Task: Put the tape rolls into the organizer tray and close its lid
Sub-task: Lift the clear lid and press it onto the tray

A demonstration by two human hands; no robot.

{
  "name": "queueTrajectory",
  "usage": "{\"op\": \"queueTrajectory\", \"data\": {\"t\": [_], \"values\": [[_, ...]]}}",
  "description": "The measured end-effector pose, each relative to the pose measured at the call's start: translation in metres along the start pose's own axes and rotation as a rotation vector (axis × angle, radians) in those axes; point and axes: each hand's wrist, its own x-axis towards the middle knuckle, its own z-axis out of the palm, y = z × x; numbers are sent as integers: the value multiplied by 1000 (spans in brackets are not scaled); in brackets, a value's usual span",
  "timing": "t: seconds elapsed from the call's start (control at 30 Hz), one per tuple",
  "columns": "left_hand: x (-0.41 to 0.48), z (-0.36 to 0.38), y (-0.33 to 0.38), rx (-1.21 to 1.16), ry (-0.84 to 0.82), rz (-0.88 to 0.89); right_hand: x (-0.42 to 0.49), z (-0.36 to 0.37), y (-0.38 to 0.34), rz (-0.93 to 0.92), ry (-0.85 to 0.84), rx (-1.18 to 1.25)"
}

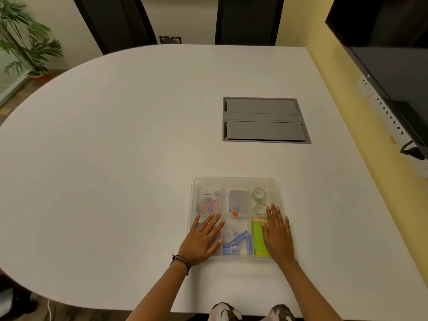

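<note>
A clear plastic organizer tray (pixel 234 181) sits on the white table near its front edge, with its translucent lid lying flat over it. Two clear tape rolls (pixel 259 200) show through the lid in the back right compartment, one behind the other. My left hand (pixel 201 239) lies flat, fingers spread, on the lid's front left part. Pressed flat on the lid's front right part is my right hand (pixel 276 232), just in front of the tape rolls. Neither hand holds anything.
Other compartments hold coloured paper clips (pixel 208 201), a grey box with a red dot (pixel 237 203), blue staple boxes (pixel 238 242) and green sticky notes (pixel 257 237). A grey cable hatch (pixel 264 119) is set into the table behind the tray. A dark screen (pixel 393 66) hangs at right.
</note>
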Motion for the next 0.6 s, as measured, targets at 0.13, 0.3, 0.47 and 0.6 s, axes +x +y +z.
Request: {"op": "queueTrajectory", "data": {"t": [0.13,0.3,0.47,0.6], "values": [[1,0,0,5,10,9,0,-1,-1,12,-9,5],[0,3,-1,10,2,9,-1,-2,-3,15,-9,8],[0,4,-2,18,-1,9,-1,-1,-3,17,-7,2],[-1,5,-2,1,4,8,0,-1,-3,16,1,0]]}}
